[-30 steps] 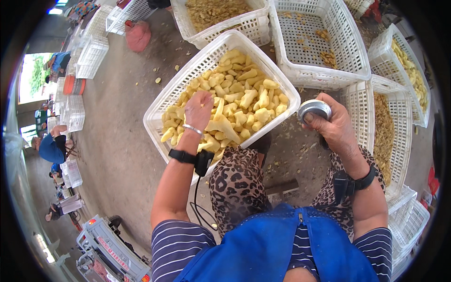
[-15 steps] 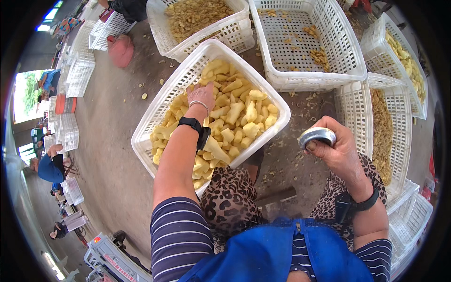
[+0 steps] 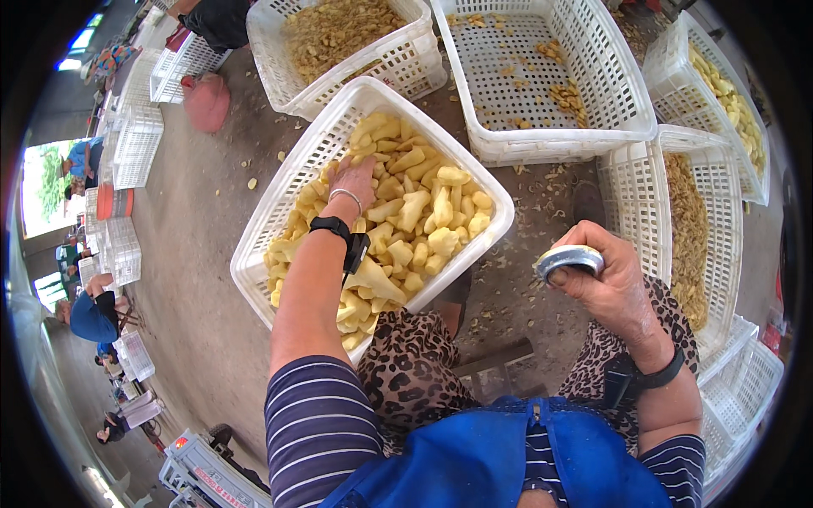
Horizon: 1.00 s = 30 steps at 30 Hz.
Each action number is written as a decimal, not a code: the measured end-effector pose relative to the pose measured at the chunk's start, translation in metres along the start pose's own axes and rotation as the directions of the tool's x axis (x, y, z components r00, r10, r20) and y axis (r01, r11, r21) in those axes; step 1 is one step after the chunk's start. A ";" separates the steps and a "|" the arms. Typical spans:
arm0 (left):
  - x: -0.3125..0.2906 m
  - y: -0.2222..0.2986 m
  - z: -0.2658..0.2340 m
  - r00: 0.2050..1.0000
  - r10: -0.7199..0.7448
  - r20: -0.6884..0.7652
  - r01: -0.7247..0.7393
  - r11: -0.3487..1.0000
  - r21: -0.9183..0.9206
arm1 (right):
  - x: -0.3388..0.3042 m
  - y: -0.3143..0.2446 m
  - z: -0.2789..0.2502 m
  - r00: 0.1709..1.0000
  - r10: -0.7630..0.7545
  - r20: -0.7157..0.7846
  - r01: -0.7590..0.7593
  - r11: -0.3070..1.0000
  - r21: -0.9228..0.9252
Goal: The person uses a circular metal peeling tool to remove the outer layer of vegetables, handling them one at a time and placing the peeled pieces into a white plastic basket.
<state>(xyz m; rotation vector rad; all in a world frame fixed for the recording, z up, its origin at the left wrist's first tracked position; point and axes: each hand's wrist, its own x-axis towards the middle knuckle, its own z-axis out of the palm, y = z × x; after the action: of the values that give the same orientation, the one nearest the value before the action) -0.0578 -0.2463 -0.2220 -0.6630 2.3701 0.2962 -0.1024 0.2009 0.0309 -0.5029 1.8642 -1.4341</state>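
A white slatted plastic crate (image 3: pixel 500 212) stands tilted before my knees, filled with pale yellow, knobby pieces of peeled ginger (image 3: pixel 415 207). Inside it, at the far left of the heap, my left hand (image 3: pixel 351 181) closes its fingers around a ginger piece; its fingertips are partly hidden among the others. Off to the crate's right, above my right thigh, my right hand (image 3: pixel 605 275) grips a round metal ring-shaped tool (image 3: pixel 580 256) with pale residue on its rim. The thumb presses against the ring's inner side.
Beyond are a crate of brownish-yellow peelings (image 3: pixel 339 38) and a crate with a few scraps (image 3: pixel 517 93). On the right stand another peelings crate (image 3: pixel 688 245) and one of yellow pieces (image 3: pixel 720 97). A pink bag (image 3: pixel 206 103) lies left; people and stacked crates line the far left.
The whole view has shifted slightly, moving the crates a little to the left. My left hand stays in the ginger heap, and my right hand still holds the metal ring, tilted slightly differently.
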 end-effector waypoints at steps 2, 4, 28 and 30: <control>-0.002 0.004 -0.001 0.995 0.022 -0.096 -0.018 0.999 0.045 | -0.001 -0.002 0.001 1.000 0.015 -0.006 -0.015 1.000 0.021; 0.000 -0.001 -0.008 0.997 0.011 -0.072 -0.006 0.997 0.077 | 0.000 -0.003 0.003 1.000 -0.002 0.009 0.002 1.000 0.019; -0.044 0.008 -0.014 0.988 0.059 -0.141 -0.037 0.988 0.149 | -0.001 -0.003 0.001 1.000 0.000 0.011 0.001 0.999 -0.041; -0.044 0.002 -0.011 0.983 0.072 -0.170 -0.042 0.984 0.173 | -0.001 -0.006 0.004 1.000 0.001 0.017 -0.001 0.999 -0.044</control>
<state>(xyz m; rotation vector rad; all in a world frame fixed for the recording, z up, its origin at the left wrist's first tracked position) -0.0353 -0.2320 -0.1851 -0.5608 2.5512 0.0615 -0.0999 0.1973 0.0359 -0.5340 1.8859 -1.3863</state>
